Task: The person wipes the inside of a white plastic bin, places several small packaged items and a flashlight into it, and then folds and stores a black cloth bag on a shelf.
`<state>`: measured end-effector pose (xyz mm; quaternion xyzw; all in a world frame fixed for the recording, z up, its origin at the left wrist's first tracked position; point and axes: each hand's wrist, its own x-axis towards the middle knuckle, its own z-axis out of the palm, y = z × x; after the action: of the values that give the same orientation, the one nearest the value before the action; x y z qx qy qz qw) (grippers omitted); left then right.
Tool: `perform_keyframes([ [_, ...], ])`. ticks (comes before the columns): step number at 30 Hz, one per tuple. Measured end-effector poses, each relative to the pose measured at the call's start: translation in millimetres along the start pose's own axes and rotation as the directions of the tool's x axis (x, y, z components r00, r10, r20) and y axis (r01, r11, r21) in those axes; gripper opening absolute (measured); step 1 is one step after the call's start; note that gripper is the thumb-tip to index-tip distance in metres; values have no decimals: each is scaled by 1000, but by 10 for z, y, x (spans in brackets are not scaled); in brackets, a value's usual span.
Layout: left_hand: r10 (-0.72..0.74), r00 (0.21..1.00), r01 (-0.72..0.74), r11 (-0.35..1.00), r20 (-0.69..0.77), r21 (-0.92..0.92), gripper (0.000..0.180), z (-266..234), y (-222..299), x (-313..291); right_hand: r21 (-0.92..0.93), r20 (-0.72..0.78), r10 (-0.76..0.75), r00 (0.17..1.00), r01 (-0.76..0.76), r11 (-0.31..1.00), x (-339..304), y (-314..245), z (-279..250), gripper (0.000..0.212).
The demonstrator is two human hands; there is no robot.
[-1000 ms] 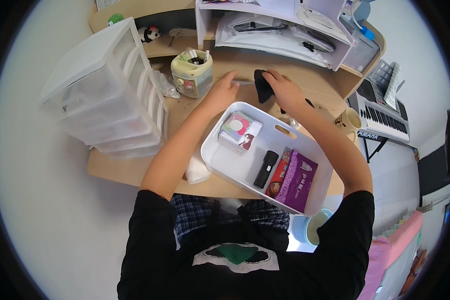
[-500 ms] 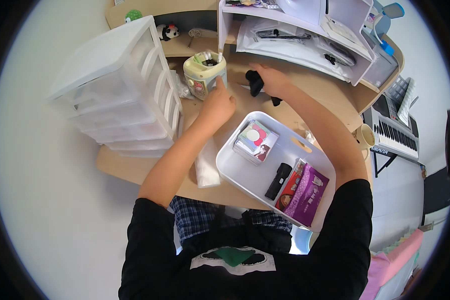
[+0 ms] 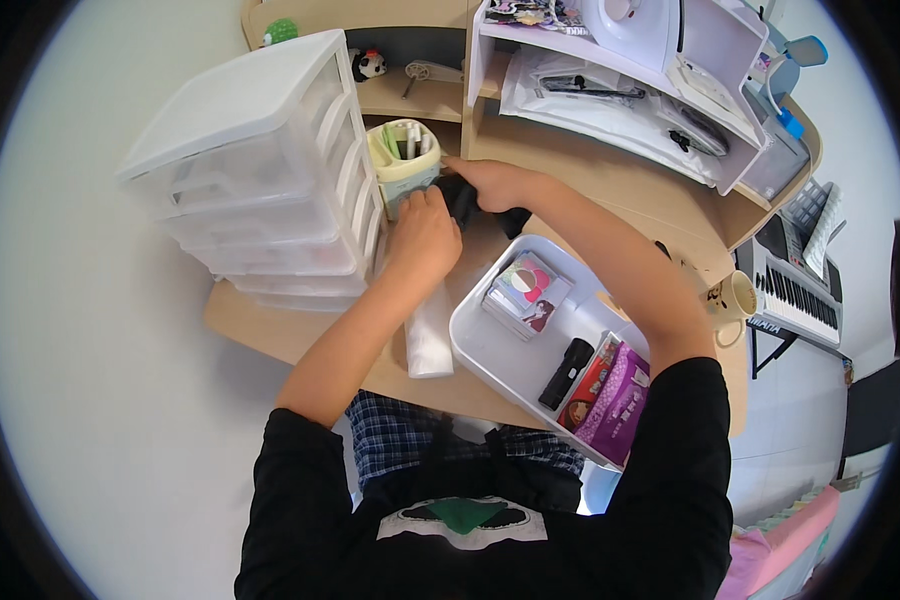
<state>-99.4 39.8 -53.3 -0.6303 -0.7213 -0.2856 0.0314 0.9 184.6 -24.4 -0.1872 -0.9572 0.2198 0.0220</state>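
A soft-looking black object [image 3: 457, 200], its exact kind unclear, is held just in front of the pen holder. My right hand [image 3: 503, 187] grips it from the right, fingers closed, and part of it hangs below my palm. My left hand [image 3: 426, 238] is closed at its left edge, fingertips bent against it and partly hidden. The cream pen holder [image 3: 398, 182], with several pens in it, stands upright beside the drawer unit [image 3: 240, 150]. Below my right forearm sits a white tray [image 3: 470, 338] with a stack of cards [image 3: 526, 290], a black flashlight [image 3: 566, 372] and a purple packet [image 3: 618, 405].
A white roll [image 3: 430, 335] lies left of the tray. On the right edge stands a mug [image 3: 732, 297]. A white shelf [image 3: 610, 45] with bagged items rises at the back right, and a panda figure [image 3: 368, 66] sits on the back ledge.
My right hand has carried the black object left to the pen holder. My left hand has come off the holder and meets the object. The holder is turned and sits closer to the drawers.
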Motion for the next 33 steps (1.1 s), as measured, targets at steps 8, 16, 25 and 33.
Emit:
perform_keyframes([
  [8,108,992,-107,994,58,-23,36,41,-72,-22,-193,-257,81,963,-133,972,-302,140,-44,57],
  [16,236,972,-230,938,-7,-259,26,168,52,-83,-411,-658,106,745,-474,778,-445,1151,-53,48],
  [25,118,947,-114,993,298,-32,26,136,-2,-66,-312,-442,307,843,-465,828,134,1218,346,54],
  [33,174,945,-206,974,278,91,24,253,-12,-96,-305,-487,312,816,-493,815,750,1548,174,49],
])
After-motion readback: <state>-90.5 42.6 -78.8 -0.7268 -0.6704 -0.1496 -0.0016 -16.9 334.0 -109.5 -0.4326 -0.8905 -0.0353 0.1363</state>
